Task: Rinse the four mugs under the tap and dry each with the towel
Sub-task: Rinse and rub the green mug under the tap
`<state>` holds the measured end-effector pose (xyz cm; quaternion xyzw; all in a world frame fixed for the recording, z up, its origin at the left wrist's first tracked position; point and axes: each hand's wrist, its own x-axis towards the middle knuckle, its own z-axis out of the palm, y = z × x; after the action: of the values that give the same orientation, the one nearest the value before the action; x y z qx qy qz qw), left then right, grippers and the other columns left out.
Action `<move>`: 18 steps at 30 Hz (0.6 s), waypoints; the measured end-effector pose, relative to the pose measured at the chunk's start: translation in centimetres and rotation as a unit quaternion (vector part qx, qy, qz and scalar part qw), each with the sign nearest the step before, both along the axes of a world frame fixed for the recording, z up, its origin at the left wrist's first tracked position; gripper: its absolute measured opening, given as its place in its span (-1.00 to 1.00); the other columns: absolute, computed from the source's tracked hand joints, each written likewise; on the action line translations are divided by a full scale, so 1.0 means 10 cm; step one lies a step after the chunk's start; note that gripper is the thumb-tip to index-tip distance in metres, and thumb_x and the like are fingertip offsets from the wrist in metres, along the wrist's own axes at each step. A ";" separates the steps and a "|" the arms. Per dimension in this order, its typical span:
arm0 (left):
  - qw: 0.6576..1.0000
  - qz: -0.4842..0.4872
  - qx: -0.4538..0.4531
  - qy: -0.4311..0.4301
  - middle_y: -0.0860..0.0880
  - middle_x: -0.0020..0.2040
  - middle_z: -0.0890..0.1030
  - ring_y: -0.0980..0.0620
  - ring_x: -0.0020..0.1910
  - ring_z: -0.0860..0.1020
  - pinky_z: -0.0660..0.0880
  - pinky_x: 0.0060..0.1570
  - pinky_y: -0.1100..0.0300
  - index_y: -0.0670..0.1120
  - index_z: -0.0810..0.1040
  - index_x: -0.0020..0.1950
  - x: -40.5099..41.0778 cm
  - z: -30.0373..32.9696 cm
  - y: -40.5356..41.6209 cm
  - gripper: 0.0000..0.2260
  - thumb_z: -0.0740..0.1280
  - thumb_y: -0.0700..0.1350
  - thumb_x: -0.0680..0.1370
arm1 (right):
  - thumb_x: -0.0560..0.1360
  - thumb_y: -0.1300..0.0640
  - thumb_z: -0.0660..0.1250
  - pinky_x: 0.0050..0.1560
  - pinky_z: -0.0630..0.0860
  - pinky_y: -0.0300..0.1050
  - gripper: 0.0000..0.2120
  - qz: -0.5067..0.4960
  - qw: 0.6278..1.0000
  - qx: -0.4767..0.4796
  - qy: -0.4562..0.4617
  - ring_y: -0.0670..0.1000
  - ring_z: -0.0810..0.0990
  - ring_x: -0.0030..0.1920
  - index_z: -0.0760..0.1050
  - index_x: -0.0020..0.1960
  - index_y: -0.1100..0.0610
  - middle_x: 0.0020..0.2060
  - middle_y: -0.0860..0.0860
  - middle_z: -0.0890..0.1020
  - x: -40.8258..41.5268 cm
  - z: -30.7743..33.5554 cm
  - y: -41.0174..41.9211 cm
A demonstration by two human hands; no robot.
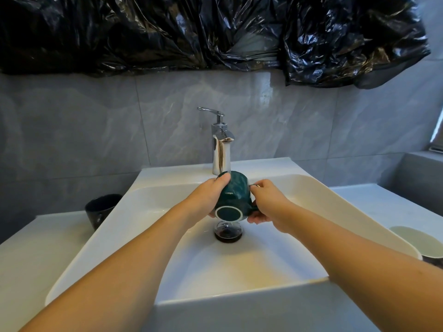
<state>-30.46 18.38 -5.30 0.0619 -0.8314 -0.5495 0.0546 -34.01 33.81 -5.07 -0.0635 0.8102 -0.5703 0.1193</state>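
While both hands grip it, green mug shows no lettering.

**Soft daylight, wide-angle bend**

Light reaches me from the right, where a bright window strip shows. It glints off the crumpled black plastic sheeting and the chrome tap. The white ceramic basin has a warm cast, with soft shadows under my forearms. Straight edges bow toward the frame's corners; focus is mostly sharp.
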 end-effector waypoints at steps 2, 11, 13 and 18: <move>0.999 -0.011 0.022 -0.025 -0.11 0.00 0.70 -0.06 -0.04 0.66 0.52 -0.17 0.15 -0.03 0.50 0.22 0.04 0.00 -0.01 -0.58 0.05 0.22 0.65 | 0.71 0.07 0.01 -0.46 0.53 -0.17 -0.75 -0.006 1.000 0.018 0.000 0.04 0.58 -0.47 0.39 0.23 0.14 -0.13 0.20 0.64 -0.01 -0.01 0.00; 0.994 -0.098 0.045 -0.002 -0.13 0.01 0.68 -0.08 -0.09 0.61 0.42 -0.31 0.17 -0.06 0.49 0.28 0.04 -0.05 -0.15 -0.37 0.22 0.34 0.39 | 0.67 0.17 0.00 -0.59 0.38 -0.27 -0.68 -0.027 0.998 -0.008 -0.060 -0.02 0.47 -0.60 0.51 0.12 0.26 -0.36 0.17 0.60 0.00 0.02 0.06; 0.995 -0.097 0.036 -0.004 -0.11 -0.08 0.67 -0.05 -0.14 0.59 0.40 -0.33 0.20 -0.10 0.52 0.22 0.03 -0.04 -0.14 -0.37 0.20 0.37 0.40 | 0.67 0.16 0.02 -0.61 0.35 -0.30 -0.67 -0.029 0.995 -0.017 -0.090 -0.04 0.44 -0.62 0.52 0.09 0.29 -0.41 0.15 0.59 0.00 0.02 0.09; 0.997 -0.068 0.008 -0.022 -0.11 -0.15 0.67 -0.03 -0.19 0.57 0.43 -0.34 0.21 -0.07 0.60 0.06 0.03 -0.02 -0.08 -0.40 0.09 0.42 0.54 | 0.66 0.04 0.06 -0.60 0.33 -0.31 -0.66 -0.015 0.993 -0.042 -0.110 -0.07 0.44 -0.59 0.54 0.03 0.20 -0.42 0.06 0.58 0.01 0.03 0.07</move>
<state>-30.13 17.54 -5.46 0.0179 -0.8303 -0.5570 -0.0015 -33.93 34.52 -4.81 0.0069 0.7686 -0.6088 0.1964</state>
